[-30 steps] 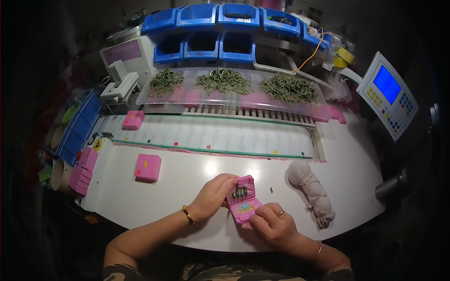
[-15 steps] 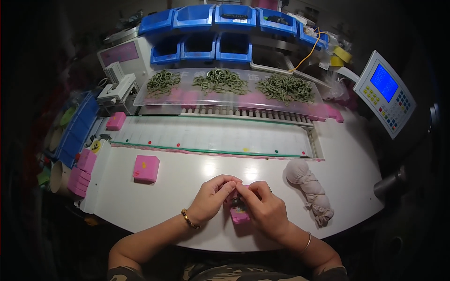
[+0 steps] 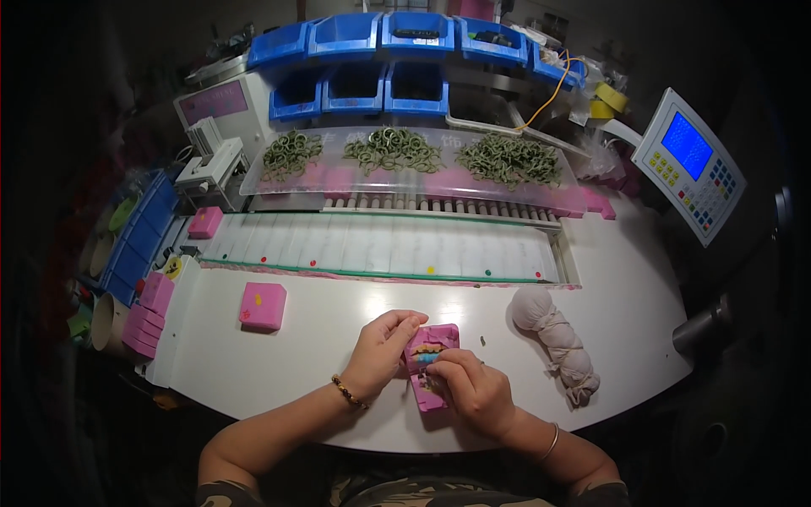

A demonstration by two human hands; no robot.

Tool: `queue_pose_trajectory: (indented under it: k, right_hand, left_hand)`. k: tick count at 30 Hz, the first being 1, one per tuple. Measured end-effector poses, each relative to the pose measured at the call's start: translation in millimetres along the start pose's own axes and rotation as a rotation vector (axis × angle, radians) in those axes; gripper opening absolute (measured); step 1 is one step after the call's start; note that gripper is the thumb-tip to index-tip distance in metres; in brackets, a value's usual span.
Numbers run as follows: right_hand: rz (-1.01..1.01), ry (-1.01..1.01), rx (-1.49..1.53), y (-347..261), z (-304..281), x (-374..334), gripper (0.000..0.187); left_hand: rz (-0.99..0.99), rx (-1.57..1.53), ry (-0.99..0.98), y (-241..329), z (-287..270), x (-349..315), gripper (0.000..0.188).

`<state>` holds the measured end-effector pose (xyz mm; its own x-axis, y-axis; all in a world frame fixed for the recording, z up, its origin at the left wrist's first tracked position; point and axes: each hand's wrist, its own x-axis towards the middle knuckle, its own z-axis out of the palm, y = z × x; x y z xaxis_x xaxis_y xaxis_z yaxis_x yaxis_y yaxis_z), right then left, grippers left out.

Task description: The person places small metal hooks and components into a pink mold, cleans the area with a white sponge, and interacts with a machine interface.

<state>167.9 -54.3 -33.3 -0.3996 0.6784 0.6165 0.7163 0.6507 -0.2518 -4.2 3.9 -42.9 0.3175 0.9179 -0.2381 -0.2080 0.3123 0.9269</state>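
- Case: small open pink hinged plastic case (image 3: 432, 365) sits on the white table (image 3: 338, 325), near its front edge, dead centre in front of the person.
- Long axis runs near-to-far, tilted slightly so the far end leans right; far half (lid, with dark ring-like contents and a blue bit showing) points at the conveyor, near half is under the right hand.
- Left hand (image 3: 382, 348): touching the case's left edge from the left, fingers curled, thumb and forefinger pinched together just above the lid's far-left corner. Can't tell whether anything small is held in the pinch.
- Right hand (image 3: 471, 390): on top of the near-right half, fingers bent down into the case interior, gripping or pressing it. Covers most of the lower tray.
- Both hands are at contact range; the right is on it, the left beside it. Case lies between them, so no reach is needed from either side.
- Square pink closed box (image 3: 263, 306) lies well apart to the left on the same table, left hand's side.
- Knotted white cloth bundle (image 3: 553, 338) lies to the right, near the right hand but not touching.
- Tiny dark speck (image 3: 482, 340) sits on the table just right of the lid; too small to identify.
- White slatted conveyor belt (image 3: 380, 245) runs left-right beyond the case, across its long axis.
- Piles of green rings (image 3: 393, 150) lie on the clear shelf behind, well out of the hands' present position.
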Motion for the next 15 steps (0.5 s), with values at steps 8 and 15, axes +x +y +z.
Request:
queue_pose_trajectory:
  k: [8,15]
  right_hand:
    - [0.760,0.285,0.952,21.5,-27.1,39.5,0.011]
    - [0.871,0.157,1.268,53.0,-27.2,51.0,0.019]
  left_hand:
    - [0.695,0.433,0.138,-6.8,6.7,-0.4,0.012]
    - [0.759,0.688,-0.242,8.8,9.3,-6.8,0.024]
